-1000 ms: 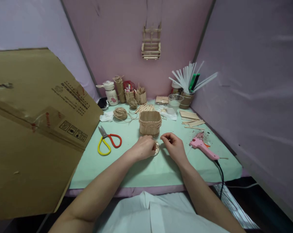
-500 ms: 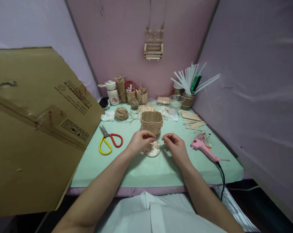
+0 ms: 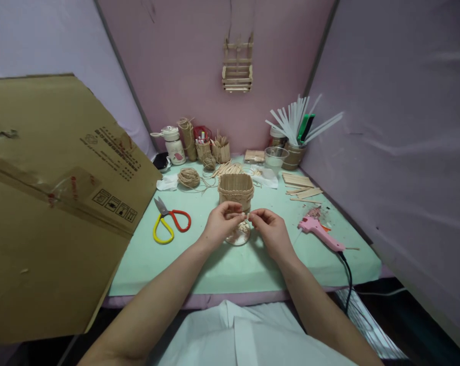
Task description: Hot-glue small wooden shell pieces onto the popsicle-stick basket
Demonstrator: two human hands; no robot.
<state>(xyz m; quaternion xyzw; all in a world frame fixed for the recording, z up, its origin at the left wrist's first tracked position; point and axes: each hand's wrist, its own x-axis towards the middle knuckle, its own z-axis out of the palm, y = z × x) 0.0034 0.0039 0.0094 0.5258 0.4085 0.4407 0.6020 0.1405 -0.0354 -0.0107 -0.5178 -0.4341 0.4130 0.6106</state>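
Both hands meet above a small round white lid-like dish (image 3: pixel 237 239) that holds pale, shell-like bits. My left hand (image 3: pixel 223 222) pinches a tiny pale piece between thumb and fingers. Close to it, the fingertips of my right hand (image 3: pixel 267 224) are also pressed together on something small and pale, too tiny to name. Just behind the hands stands a square basket (image 3: pixel 235 188) of wooden sticks with a braided cord round its rim, its front partly covered by my left hand.
Scissors (image 3: pixel 171 218) with red and yellow handles lie left; a pink glue gun (image 3: pixel 321 233) with a black cable lies right. Behind are a twine ball (image 3: pixel 189 178), wooden sticks (image 3: pixel 296 180) and a pot of glue sticks (image 3: pixel 294 155). A large cardboard sheet (image 3: pixel 62 213) leans at left.
My right hand has moved left, bringing its fingertips close to those of my left hand over the dish. The view has shifted slightly.
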